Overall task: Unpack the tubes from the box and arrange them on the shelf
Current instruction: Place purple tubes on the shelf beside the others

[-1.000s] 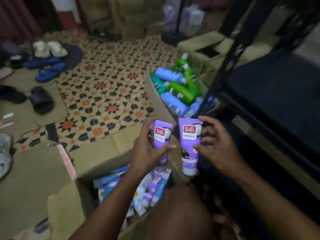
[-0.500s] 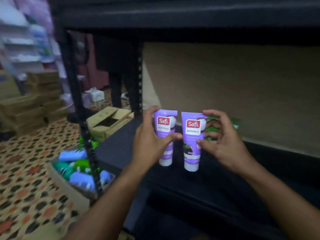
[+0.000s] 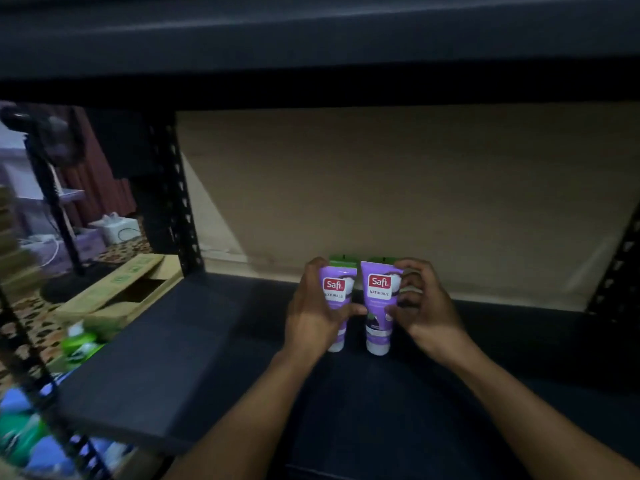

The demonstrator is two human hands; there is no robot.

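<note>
Two purple tubes stand cap-down, side by side, on the dark shelf point(image 3: 180, 344) near its back edge. Left hand point(image 3: 311, 317) wraps the left tube point(image 3: 337, 299); right hand point(image 3: 422, 313) curls around the right tube point(image 3: 379, 303), both forearms stretched forward.

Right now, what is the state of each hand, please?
Left hand: closed around the left purple tube.
Right hand: closed around the right purple tube.
</note>
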